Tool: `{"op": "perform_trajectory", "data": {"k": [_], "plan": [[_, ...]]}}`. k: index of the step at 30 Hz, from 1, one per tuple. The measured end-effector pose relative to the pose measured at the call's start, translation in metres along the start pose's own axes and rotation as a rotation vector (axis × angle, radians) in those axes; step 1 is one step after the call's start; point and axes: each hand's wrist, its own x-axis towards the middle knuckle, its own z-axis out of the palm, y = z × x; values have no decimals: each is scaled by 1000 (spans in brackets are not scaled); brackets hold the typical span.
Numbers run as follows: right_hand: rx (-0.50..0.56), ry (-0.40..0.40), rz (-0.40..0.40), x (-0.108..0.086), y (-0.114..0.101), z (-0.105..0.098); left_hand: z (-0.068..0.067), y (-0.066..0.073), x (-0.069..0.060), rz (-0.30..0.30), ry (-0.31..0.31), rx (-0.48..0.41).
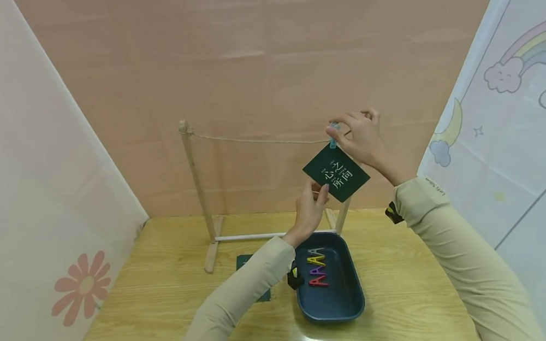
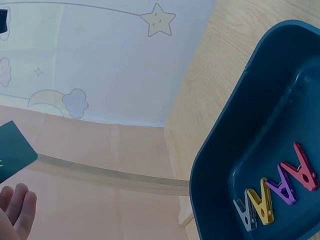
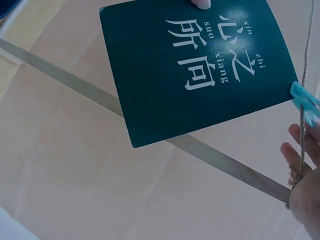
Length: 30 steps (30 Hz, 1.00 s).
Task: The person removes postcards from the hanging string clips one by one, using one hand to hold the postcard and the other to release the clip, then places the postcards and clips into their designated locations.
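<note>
A dark green card [image 1: 346,180] with white characters hangs tilted, one corner up, by the right end of the string [image 1: 256,141]. At that corner a light blue clothespin [image 1: 333,138] is clipped over card and string, as the right wrist view shows. My right hand [image 1: 363,140] pinches the clothespin [image 3: 306,102] between thumb and fingers. Lower down, my left hand [image 1: 310,210] holds the card's lower left edge, its thumb on the printed face [image 3: 150,75]. Only some left fingertips [image 2: 25,212] appear in the left wrist view, near the card [image 2: 15,150].
The string runs across a wooden frame [image 1: 198,180] standing on the table [image 1: 162,291]. Below the hands sits a dark blue tray [image 1: 359,305] with grey, yellow, purple and red clothespins [image 1: 319,281]. Another green card [image 1: 263,297] lies partly under the left forearm.
</note>
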Motion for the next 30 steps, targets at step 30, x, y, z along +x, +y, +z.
{"op": "perform_trajectory", "data": {"k": [30], "plan": [[244, -94, 295, 4, -9, -15, -5, 1, 3, 73, 88, 1]]}}
